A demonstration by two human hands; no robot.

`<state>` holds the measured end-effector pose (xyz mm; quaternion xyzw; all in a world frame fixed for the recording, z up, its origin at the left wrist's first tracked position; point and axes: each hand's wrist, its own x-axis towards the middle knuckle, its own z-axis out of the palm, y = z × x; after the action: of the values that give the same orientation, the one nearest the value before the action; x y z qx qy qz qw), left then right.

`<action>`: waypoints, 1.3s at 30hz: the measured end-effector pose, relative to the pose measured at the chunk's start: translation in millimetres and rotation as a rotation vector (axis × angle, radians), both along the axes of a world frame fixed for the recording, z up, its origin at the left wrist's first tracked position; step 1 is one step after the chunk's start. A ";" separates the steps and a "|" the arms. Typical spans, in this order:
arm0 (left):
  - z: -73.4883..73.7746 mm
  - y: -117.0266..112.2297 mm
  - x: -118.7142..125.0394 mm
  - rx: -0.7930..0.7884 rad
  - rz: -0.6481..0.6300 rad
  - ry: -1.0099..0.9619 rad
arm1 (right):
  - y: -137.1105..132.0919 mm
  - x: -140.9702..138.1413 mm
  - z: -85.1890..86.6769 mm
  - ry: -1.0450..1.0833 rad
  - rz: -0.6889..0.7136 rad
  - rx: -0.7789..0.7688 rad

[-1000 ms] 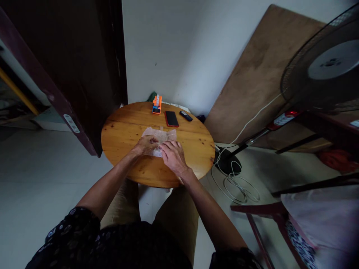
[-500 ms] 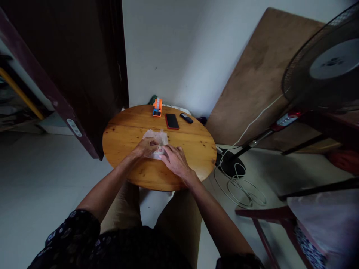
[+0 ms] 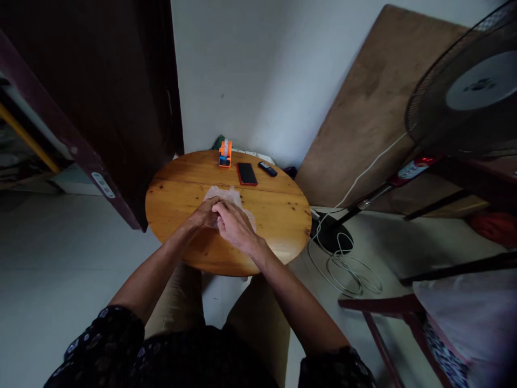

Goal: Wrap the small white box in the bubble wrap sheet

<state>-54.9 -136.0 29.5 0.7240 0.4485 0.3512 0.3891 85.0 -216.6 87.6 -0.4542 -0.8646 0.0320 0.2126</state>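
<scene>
A round wooden table (image 3: 181, 188) stands in front of me. On its middle lies a crumpled sheet of clear plastic wrap (image 3: 226, 195). My left hand (image 3: 205, 215) rests on the wrap's near left part with its fingers curled down onto it. My right hand (image 3: 231, 227) lies beside and partly over the left, fingers bent and pressed on the same wrap. What the wrap covers under the hands is hidden.
At the table's far edge sit an orange and blue tape dispenser (image 3: 225, 153), a dark phone in a red case (image 3: 246, 173) and a small black remote (image 3: 267, 169). A dark door (image 3: 100, 97) stands left. A fan (image 3: 464, 91), its cable coil (image 3: 351, 272) and a leaning board (image 3: 363, 113) are right.
The wrap has been folded in from the right and now looks smaller. My right hand has moved left until it meets the left hand over the wrap.
</scene>
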 end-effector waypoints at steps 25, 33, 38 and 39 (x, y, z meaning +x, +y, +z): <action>18.7 -15.2 -50.4 -0.014 0.256 0.501 | 4.0 19.2 -21.7 -0.373 0.000 0.094; 26.8 -24.9 -59.3 -0.310 0.321 0.491 | 7.9 20.1 -29.8 -0.375 0.008 0.127; 31.9 -25.1 -48.7 -0.449 0.242 0.333 | 9.7 19.8 -29.3 -0.390 0.016 0.141; 31.8 -24.4 -46.5 -0.439 0.245 0.279 | 9.8 19.4 -29.3 -0.389 0.019 0.144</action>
<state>-101.4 -160.4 61.3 0.6043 0.6471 0.1871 0.4256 104.3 -206.9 58.3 -0.4274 -0.8936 -0.1163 0.0734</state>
